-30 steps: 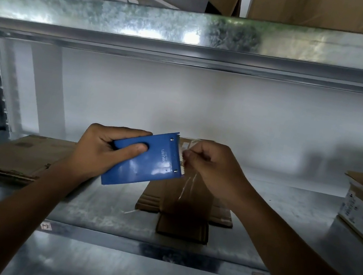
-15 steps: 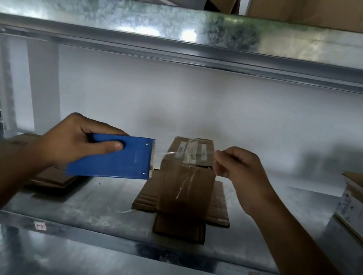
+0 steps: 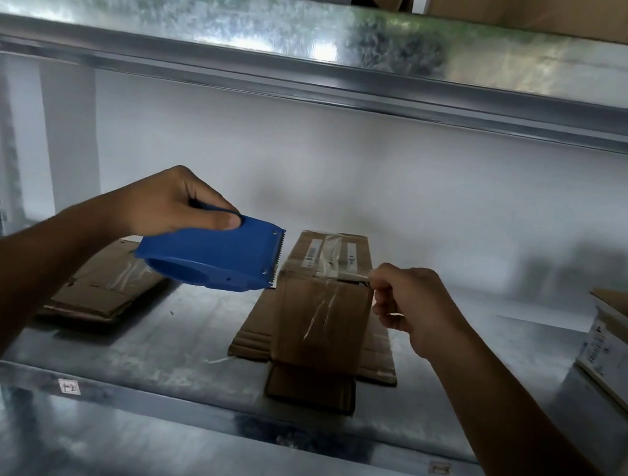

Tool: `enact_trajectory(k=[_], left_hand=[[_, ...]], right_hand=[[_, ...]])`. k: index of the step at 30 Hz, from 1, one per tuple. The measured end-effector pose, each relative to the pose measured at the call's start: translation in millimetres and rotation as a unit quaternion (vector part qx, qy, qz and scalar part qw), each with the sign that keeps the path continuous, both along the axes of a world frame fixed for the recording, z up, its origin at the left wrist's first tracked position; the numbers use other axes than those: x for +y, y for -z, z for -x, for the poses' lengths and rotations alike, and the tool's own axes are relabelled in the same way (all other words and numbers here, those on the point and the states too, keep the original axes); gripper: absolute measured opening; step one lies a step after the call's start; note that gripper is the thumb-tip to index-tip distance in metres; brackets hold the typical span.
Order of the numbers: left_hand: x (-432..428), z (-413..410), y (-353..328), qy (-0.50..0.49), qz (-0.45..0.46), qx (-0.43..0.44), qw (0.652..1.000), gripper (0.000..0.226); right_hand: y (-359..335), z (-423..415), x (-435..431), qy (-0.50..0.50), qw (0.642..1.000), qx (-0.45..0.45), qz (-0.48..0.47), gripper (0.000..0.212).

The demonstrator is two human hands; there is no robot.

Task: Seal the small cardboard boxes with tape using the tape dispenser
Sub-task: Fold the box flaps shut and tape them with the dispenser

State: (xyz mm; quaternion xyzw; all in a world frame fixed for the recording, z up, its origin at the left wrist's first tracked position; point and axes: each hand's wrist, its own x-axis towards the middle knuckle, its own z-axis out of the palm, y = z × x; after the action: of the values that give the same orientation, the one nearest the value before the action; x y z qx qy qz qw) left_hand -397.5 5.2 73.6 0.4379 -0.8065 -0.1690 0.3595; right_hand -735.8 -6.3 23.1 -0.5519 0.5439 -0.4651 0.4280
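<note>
the left hand [image 3: 168,203] grips the blue tape dispenser [image 3: 213,256], its fingers curled round the back of it and the thumb [image 3: 226,219] pressed flat along the top. the toothed edge points away from that thumb, toward the small box [image 3: 322,314], and sits just beside the box's upper left corner. the right hand [image 3: 414,310] is on the other side of the box, fingers [image 3: 382,281] curled and pinching the free end of the clear tape [image 3: 343,279] right at the box's upper right edge. the tape runs from those fingertips across the near edge of the top, back to the dispenser teeth. it looks stretched over the box, but i cannot tell whether it is stuck down yet. the box stands upright between the two hands on a piece of flattened cardboard [image 3: 255,332] on the metal shelf [image 3: 157,371]. it already carries shiny tape on its front face and top, so this box seems partly sealed; pressing this strip down and cutting it are left. out past the right wrist an open box [image 3: 624,360] probably waits its turn.
</note>
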Motion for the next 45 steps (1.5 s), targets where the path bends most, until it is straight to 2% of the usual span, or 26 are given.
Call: enact_trajectory(k=[3, 7, 19, 23, 25, 28, 29, 32, 34, 36, 40, 43, 45], left_hand=[[-6.8, -2.0, 3.2, -0.006, -0.010, 0.001, 1.000, 0.039], [-13.7, -1.0, 1.6, -0.024, -0.019, 0.017, 0.999, 0.025], [-19.4, 0.9, 19.5, -0.028, -0.050, 0.037, 0.998, 0.026], [-20.1, 2.0, 23.0, -0.029, -0.057, 0.052, 0.997, 0.024], [-19.7, 2.3, 24.2, -0.028, -0.056, 0.054, 0.997, 0.022], [-19.4, 2.7, 25.6, -0.033, -0.055, 0.072, 0.995, 0.024], [-19.0, 2.9, 26.4, -0.034, -0.055, 0.077, 0.995, 0.024], [-17.9, 4.0, 28.7, -0.038, -0.057, 0.073, 0.995, 0.024], [-17.6, 4.6, 29.9, -0.039, -0.058, 0.065, 0.995, 0.023], [-17.4, 4.9, 30.5, -0.040, -0.060, 0.065, 0.995, 0.024], [-16.3, 5.5, 31.1, -0.041, -0.063, 0.078, 0.994, 0.024], [-16.7, 4.4, 31.5, -0.043, -0.063, 0.083, 0.994, 0.024], [-16.1, 2.6, 32.8, -0.035, -0.063, 0.090, 0.993, 0.033]], right_hand=[[-0.2, 1.0, -1.9, -0.002, 1.000, 0.018, -0.014, 0.014], [-2.6, 0.9, -6.4, 0.006, 0.999, 0.053, -0.008, 0.012], [4.8, 5.1, -10.6, -0.037, 0.995, 0.091, -0.026, 0.032], [4.6, 7.8, -9.3, -0.043, 0.985, 0.167, 0.019, 0.028], [5.2, 8.6, -9.1, -0.030, 0.973, 0.222, 0.056, 0.029], [9.5, 12.8, -14.8, -0.033, 0.951, 0.282, 0.123, 0.050], [12.6, 14.8, -18.6, -0.041, 0.932, 0.314, 0.177, 0.054], [19.4, 15.8, -28.9, -0.091, 0.834, 0.410, 0.358, 0.053], [20.0, 13.1, -35.0, -0.143, 0.789, 0.429, 0.416, 0.049], [17.3, 8.6, -37.8, -0.182, 0.781, 0.437, 0.409, 0.050], [18.8, 7.1, -43.2, -0.208, 0.802, 0.452, 0.332, 0.053], [30.7, 10.6, -50.2, -0.208, 0.812, 0.426, 0.339, 0.054], [39.9, 13.3, -56.4, -0.203, 0.809, 0.415, 0.364, 0.049]])
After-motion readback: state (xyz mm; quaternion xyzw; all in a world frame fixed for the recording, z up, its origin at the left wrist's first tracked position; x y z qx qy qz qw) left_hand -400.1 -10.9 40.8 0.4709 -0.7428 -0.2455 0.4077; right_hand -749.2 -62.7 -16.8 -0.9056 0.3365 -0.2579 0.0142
